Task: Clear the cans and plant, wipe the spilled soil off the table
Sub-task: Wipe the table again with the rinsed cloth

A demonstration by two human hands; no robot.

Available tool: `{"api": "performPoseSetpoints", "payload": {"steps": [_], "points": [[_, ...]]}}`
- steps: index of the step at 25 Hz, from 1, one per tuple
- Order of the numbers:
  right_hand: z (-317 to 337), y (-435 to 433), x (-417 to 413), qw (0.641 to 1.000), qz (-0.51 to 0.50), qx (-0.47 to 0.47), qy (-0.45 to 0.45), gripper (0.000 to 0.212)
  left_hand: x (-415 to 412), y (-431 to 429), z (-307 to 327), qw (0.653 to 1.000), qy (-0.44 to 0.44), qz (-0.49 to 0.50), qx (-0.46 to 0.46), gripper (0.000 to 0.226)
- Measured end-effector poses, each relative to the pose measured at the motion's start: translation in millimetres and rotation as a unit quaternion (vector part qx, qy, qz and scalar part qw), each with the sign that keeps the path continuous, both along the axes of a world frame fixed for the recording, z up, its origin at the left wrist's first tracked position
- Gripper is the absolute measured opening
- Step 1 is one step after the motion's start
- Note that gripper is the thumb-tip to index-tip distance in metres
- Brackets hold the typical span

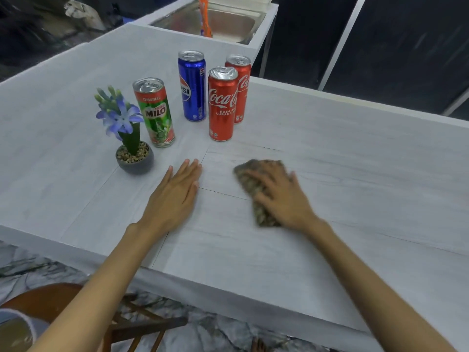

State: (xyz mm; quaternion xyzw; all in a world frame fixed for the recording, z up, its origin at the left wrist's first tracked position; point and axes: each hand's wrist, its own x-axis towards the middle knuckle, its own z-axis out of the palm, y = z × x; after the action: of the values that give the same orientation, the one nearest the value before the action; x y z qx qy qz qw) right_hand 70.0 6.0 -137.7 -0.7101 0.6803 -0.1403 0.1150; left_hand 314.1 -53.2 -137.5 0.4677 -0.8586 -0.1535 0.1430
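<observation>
On the white table (342, 174) stand a green Milo can (154, 113), a blue Pepsi can (192, 86) and two red Coca-Cola cans, one in front (222, 105) and one behind it (241, 90). Left of the Milo can is a small grey pot with a purple flower (133, 153). My right hand (281, 196) presses flat on a brownish cloth (253, 189) on the table, blurred by motion. My left hand (177, 196) lies flat on the table with fingers together, holding nothing, just right of the pot. No soil is visible on the surface.
A steel sink (223, 21) with an orange object (205, 16) is set in the counter beyond the cans. A wooden stool (76, 308) stands under the table's near edge on a marbled floor. Dark panels rise at the right.
</observation>
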Motion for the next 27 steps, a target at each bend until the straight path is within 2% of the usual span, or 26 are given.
{"api": "performPoseSetpoints", "payload": {"steps": [4,8,11,18,23,27], "points": [[4.6,-80.5,-101.7,0.985,-0.172,0.033,0.003,0.048,-5.9,-8.1,-4.6,1.0,0.003,0.025,0.005,0.048],[7.9,-151.7,-109.3,0.98,-0.193,0.056,-0.008,0.051,-5.6,-8.0,-7.8,0.999,0.005,0.041,-0.003,0.048],[8.2,-149.9,-76.7,0.988,-0.147,0.056,0.001,0.051,-7.1,-7.7,-6.9,0.999,0.0,0.046,-0.008,0.048],[-4.7,-23.5,72.5,0.995,-0.098,-0.02,0.005,0.057,4.2,5.2,-2.1,0.999,-0.002,0.035,-0.017,0.048],[-5.5,15.3,165.2,0.993,-0.113,-0.033,-0.004,0.058,45.2,17.2,0.6,1.0,0.0,-0.013,-0.018,0.048],[-7.1,19.1,198.5,0.989,-0.141,-0.033,-0.007,0.056,66.5,17.4,-1.0,1.0,0.005,-0.025,-0.008,0.048]]}}
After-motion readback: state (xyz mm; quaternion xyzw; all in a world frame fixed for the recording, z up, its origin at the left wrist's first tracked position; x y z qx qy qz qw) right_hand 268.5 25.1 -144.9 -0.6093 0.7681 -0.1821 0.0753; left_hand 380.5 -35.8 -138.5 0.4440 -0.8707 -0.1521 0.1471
